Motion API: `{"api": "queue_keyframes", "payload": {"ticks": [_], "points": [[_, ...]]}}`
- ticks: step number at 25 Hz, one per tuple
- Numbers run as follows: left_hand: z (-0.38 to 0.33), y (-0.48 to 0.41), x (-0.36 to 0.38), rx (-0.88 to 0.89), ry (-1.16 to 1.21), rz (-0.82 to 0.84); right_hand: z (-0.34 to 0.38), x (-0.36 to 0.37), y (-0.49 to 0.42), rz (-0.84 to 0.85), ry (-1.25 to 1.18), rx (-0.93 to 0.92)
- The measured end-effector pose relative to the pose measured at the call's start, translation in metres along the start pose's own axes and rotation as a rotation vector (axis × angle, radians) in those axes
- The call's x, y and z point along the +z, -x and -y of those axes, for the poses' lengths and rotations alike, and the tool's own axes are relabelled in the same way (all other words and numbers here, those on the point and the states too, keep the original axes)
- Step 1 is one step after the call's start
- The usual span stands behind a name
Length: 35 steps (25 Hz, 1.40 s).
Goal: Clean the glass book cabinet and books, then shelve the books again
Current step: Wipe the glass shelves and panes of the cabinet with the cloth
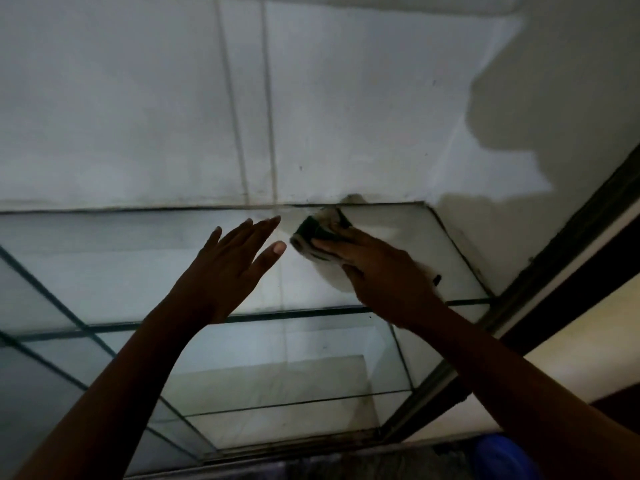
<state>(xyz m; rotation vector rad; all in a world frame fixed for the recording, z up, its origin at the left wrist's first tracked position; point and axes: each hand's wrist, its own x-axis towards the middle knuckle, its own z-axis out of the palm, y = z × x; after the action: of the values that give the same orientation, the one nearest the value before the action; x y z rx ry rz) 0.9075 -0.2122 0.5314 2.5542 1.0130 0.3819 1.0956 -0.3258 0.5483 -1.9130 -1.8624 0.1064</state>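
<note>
**A:** What do we have before us, from the biggest thing down?

**B:** A white plastered wall [138,98] fills the far half. Against it stands the clear glass book cabinet [104,271]. Its flat top pane is nearest us, with bare glass shelves visible below. We see no books. A dark frame [571,237] runs along the right.

**A:** And our hands?

**B:** Our left hand [228,268] hovers above the middle of the top pane, fingers straight and spread, holding nothing. Our right hand [381,271] lies at the far right corner of that pane. Its fingers are laid fairly flat over a bunched white and dark green cloth [311,233], pressing it to the glass. The thumb is hidden.

**A:** What could go wrong?

**B:** We judge that leaning hard on the thin pane could crack it or shift it off its edges. The cloth could skid, and our knuckles would strike the wall. If the bare left hand drops for balance, it would smear glass we mean to clean. The dim light may hide missed streaks.
</note>
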Motion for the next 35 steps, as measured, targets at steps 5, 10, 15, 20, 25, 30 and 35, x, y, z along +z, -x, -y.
{"api": "queue_keyframes", "payload": {"ticks": [5,10,15,20,25,30,35], "points": [[-0.002,0.002,-0.001,-0.005,0.074,-0.025,0.01,0.019,0.028,-0.053,-0.064,-0.196],[-0.014,0.025,-0.004,0.067,0.094,-0.304,0.011,0.018,0.047,-0.064,-0.168,-0.378],[-0.015,0.118,0.03,-0.065,0.016,-0.651,0.02,0.023,0.068,0.083,-0.532,-0.417],[0.018,0.177,0.078,-0.408,0.062,-0.952,0.021,0.082,0.054,0.238,-0.67,-0.354],[0.053,0.148,0.109,-0.71,0.262,-1.073,0.021,0.145,0.012,0.427,-0.622,-0.321],[0.086,0.119,0.129,-0.779,0.107,-1.196,0.007,0.226,-0.035,0.446,-0.579,-0.243],[0.11,0.126,0.144,-0.644,-0.057,-1.275,0.008,0.338,-0.093,0.321,-0.402,-0.277]]}}
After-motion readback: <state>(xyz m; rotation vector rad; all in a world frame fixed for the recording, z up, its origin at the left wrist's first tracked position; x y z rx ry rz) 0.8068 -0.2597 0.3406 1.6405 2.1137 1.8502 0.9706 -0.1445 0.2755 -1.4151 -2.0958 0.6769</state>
